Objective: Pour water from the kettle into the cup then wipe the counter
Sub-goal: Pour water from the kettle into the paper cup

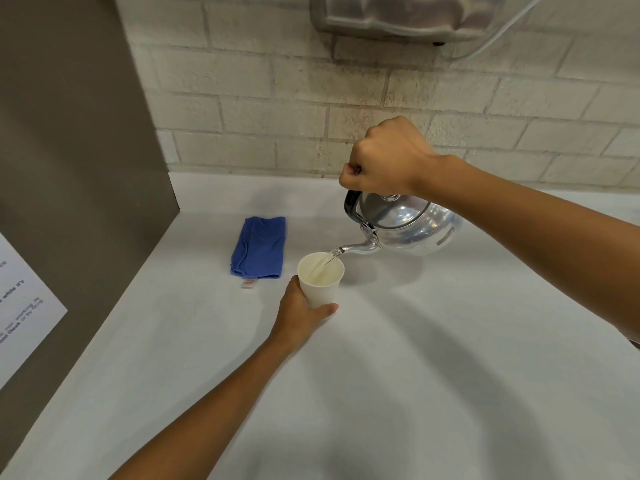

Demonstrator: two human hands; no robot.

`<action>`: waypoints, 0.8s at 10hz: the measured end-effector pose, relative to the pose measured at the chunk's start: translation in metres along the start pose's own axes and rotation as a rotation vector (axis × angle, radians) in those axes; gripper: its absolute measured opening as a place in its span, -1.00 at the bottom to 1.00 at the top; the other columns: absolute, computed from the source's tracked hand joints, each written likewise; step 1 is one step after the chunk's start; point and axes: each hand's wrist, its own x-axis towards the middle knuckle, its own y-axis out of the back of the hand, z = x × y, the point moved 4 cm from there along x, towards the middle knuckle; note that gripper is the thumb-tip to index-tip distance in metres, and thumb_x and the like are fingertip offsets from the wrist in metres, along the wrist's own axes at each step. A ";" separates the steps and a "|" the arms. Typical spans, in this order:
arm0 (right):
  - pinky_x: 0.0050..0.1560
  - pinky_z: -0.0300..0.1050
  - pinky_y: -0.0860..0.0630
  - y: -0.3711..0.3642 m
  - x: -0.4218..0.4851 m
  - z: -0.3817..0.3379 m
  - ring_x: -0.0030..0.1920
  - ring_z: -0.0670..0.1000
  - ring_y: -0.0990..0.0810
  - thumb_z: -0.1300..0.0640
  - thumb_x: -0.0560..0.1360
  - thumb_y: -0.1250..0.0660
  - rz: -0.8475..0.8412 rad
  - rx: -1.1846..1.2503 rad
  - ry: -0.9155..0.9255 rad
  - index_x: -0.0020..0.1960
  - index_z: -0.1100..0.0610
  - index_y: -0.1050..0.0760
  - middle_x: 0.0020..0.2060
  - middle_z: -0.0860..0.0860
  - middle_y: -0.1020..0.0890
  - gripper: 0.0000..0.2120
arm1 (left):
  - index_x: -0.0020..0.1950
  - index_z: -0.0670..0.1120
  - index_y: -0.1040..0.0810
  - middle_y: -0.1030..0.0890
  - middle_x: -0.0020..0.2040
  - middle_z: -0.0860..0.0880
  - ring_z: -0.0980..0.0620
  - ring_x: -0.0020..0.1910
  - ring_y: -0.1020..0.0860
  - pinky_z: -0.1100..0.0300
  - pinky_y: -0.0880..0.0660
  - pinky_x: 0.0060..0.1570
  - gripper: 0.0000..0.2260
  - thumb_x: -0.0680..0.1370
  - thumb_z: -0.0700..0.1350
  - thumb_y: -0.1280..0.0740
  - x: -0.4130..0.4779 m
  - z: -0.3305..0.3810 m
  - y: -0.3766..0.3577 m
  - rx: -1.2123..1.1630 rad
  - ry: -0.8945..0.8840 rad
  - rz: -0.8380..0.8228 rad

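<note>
A shiny metal kettle [412, 225] hangs tilted to the left above the white counter [433, 358]. My right hand [384, 157] is closed around its black handle from above. Water streams from the spout into a white paper cup [320, 282] that stands on the counter and is largely full. My left hand [298, 313] wraps the cup's lower part from the near side. A folded blue cloth [259, 247] lies flat on the counter to the left of the cup, untouched.
A brown panel [69, 168] with a white printed sheet [20, 306] walls off the left side. A pale brick wall [311, 109] runs along the back, with a metal wall-mounted appliance [408, 15] and a cable above the kettle.
</note>
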 end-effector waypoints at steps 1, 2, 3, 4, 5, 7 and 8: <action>-0.43 -0.26 -0.01 0.000 -0.001 0.001 -0.56 -0.01 -0.01 0.13 0.39 -0.19 -0.002 -0.004 -0.005 -0.56 0.13 -0.04 -0.64 0.00 -0.09 -0.56 | 0.31 -0.07 -0.28 -0.42 0.13 0.03 0.07 0.08 -0.41 0.47 -0.38 -0.30 -0.34 0.30 -0.12 -0.53 0.000 0.000 0.000 -0.001 -0.002 0.001; -0.43 -0.25 -0.01 0.001 -0.001 0.003 -0.55 -0.01 -0.01 0.14 0.38 -0.18 0.001 -0.003 -0.009 -0.56 0.13 -0.04 -0.63 0.00 -0.09 -0.57 | 0.29 -0.06 -0.29 -0.42 0.11 0.04 0.08 0.05 -0.41 0.50 -0.41 -0.36 -0.35 0.30 -0.13 -0.53 0.000 0.000 0.000 -0.004 0.000 0.003; -0.44 -0.25 -0.01 0.002 -0.001 0.003 -0.56 -0.02 -0.02 0.13 0.38 -0.17 -0.001 0.001 -0.010 -0.56 0.13 -0.04 -0.63 0.00 -0.10 -0.58 | 0.28 -0.06 -0.29 -0.42 0.10 0.04 0.08 0.03 -0.41 0.59 -0.40 -0.36 -0.35 0.30 -0.14 -0.53 0.000 0.000 -0.001 -0.009 0.005 0.007; -0.44 -0.25 -0.02 0.003 -0.001 0.002 -0.56 -0.02 -0.03 0.13 0.39 -0.17 -0.001 -0.002 -0.002 -0.56 0.13 -0.05 -0.63 -0.01 -0.10 -0.57 | 0.29 -0.07 -0.30 -0.43 0.11 0.02 0.06 0.04 -0.41 0.63 -0.38 -0.33 -0.35 0.29 -0.15 -0.54 0.001 -0.001 -0.001 -0.016 0.000 0.010; -0.44 -0.25 -0.01 0.004 -0.001 0.001 -0.56 -0.02 -0.02 0.13 0.39 -0.18 0.001 -0.003 0.003 -0.56 0.12 -0.04 -0.63 -0.01 -0.10 -0.57 | 0.29 -0.07 -0.29 -0.42 0.11 0.03 0.07 0.04 -0.41 0.58 -0.41 -0.35 -0.34 0.30 -0.14 -0.54 0.001 -0.001 -0.001 -0.009 0.000 0.008; -0.43 -0.26 -0.01 0.007 0.000 -0.001 -0.57 -0.02 -0.02 0.14 0.39 -0.18 0.012 -0.026 0.006 -0.56 0.13 -0.04 -0.63 0.00 -0.10 -0.57 | 0.30 -0.07 -0.29 -0.45 0.16 0.00 0.09 0.05 -0.42 0.49 -0.38 -0.35 -0.33 0.29 -0.11 -0.54 0.001 -0.001 0.000 0.017 0.016 0.013; -0.43 -0.26 0.01 0.009 0.000 -0.002 -0.56 -0.02 -0.01 0.15 0.38 -0.19 0.015 -0.031 0.017 -0.56 0.13 -0.03 -0.63 0.00 -0.09 -0.56 | 0.30 -0.07 -0.29 -0.45 0.17 -0.02 0.09 0.05 -0.41 0.50 -0.40 -0.37 -0.33 0.29 -0.12 -0.54 0.001 -0.001 0.000 0.017 0.020 0.010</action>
